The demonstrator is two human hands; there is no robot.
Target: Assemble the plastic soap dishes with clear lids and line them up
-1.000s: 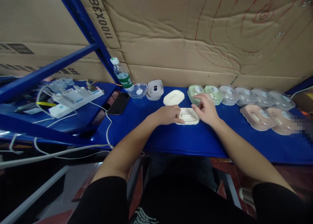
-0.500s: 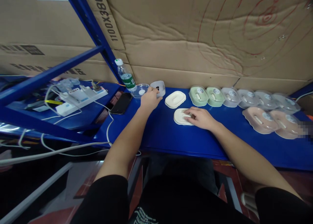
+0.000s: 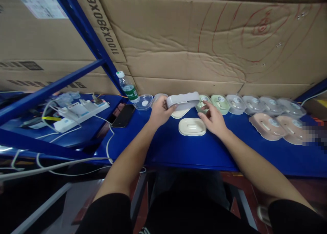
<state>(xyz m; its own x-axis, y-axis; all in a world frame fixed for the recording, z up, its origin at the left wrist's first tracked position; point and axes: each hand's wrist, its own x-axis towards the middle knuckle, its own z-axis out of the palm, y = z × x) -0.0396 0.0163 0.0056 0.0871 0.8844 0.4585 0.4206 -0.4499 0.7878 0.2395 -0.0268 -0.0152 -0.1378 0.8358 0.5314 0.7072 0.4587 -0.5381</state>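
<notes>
My left hand is closed on one end of a grey, wavy-rimmed plastic box, held tilted above the table. Off the box's other end, my right hand is open, fingers apart and slightly curled, with nothing in it. Below and between the hands lies a cream oval plastic piece with a raised bar in its middle. A second cream piece lies behind it, partly hidden under the grey box.
Green lidded boxes, grey boxes and pinkish ones line the right side. To the left are clear covers, a water bottle, a phone, a power strip and a blue rack post.
My left hand has lifted the grey box and brought it right, over the cream pieces. My right hand has let go of the front cream piece and risen beside the box.
</notes>
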